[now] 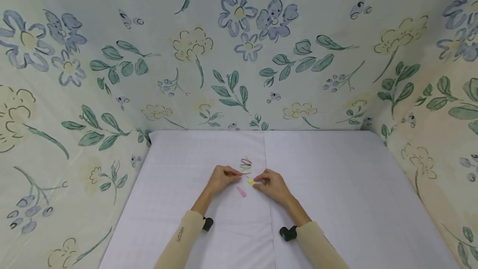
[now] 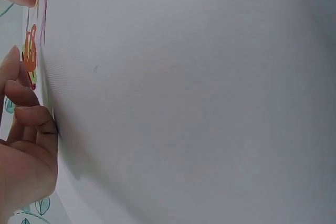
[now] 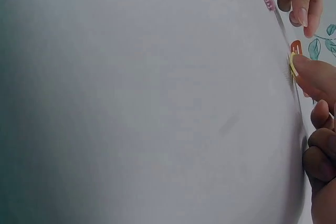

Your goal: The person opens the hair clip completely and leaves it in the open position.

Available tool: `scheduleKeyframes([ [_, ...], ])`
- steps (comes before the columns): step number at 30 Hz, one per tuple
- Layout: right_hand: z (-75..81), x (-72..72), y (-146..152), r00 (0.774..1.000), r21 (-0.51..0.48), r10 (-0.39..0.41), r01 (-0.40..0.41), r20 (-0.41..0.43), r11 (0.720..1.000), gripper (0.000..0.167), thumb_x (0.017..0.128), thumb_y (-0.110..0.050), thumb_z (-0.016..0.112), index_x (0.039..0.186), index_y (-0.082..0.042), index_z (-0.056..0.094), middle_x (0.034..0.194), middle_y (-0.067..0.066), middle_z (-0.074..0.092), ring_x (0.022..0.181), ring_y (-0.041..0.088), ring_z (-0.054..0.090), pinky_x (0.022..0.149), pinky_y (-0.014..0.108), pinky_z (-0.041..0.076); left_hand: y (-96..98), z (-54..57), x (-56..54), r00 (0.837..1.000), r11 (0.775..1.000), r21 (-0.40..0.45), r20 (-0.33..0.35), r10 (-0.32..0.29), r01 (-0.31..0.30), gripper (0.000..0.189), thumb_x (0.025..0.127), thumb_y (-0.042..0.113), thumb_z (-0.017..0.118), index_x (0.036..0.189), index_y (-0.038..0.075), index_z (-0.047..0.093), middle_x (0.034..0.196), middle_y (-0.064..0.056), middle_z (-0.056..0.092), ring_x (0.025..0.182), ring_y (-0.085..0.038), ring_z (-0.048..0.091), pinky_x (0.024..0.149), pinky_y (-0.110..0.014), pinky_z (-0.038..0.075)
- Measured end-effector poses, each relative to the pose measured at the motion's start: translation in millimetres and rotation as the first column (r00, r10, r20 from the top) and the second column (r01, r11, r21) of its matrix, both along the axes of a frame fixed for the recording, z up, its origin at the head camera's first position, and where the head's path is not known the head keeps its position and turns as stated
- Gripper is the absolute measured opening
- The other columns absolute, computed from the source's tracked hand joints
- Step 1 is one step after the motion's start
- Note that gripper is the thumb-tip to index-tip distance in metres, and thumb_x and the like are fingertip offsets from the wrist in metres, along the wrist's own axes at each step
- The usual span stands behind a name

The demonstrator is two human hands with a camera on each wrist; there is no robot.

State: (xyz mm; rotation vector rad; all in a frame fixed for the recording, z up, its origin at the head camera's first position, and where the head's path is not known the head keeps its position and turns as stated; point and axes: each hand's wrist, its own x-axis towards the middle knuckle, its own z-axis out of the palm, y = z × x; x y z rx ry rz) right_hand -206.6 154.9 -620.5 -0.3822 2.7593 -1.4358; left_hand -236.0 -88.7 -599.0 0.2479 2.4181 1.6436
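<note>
My right hand [image 1: 274, 186] pinches a yellow hair clip [image 1: 251, 182] between thumb and fingertips, close over the cloth. In the right wrist view the thumb lies along that yellow clip [image 3: 293, 66]. Across from it, my left hand [image 1: 221, 178] has its index finger stretched out, the tips right at one end of an orange hair clip. This orange clip [image 2: 30, 53] is slotted and stands out beside the left fingertips in the left wrist view. Between the wrists, nearer the body, a pink hair clip [image 1: 241, 191] lies on the cloth.
Just beyond the hands lies a small group of hair clips [image 1: 245, 163] in red, brown and green tones. A white cloth [image 1: 328, 169] with a lengthwise crease covers the table. Floral curtains [image 1: 242, 86] hang behind and on both sides.
</note>
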Motion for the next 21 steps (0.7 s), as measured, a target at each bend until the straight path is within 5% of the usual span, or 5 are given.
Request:
scheduleKeyframes([
  [21,-1.3,-3.3,-1.8,0.999,0.020,0.032,-0.031,-0.038,0.999,0.006,0.084,-0.014,0.086,0.085,-0.015,0.080,0.075,-0.004,0.056,0.067,0.003,0.048,0.062,0.020,0.040,8.0,0.0,8.6,0.997,0.997,0.031,0.018,-0.075,0.074,0.014,0.083,0.005,0.085,0.096,0.002,0.081,0.092,-0.015,0.079,0.067,-0.005,0.061,0.060,-0.016,0.047],
])
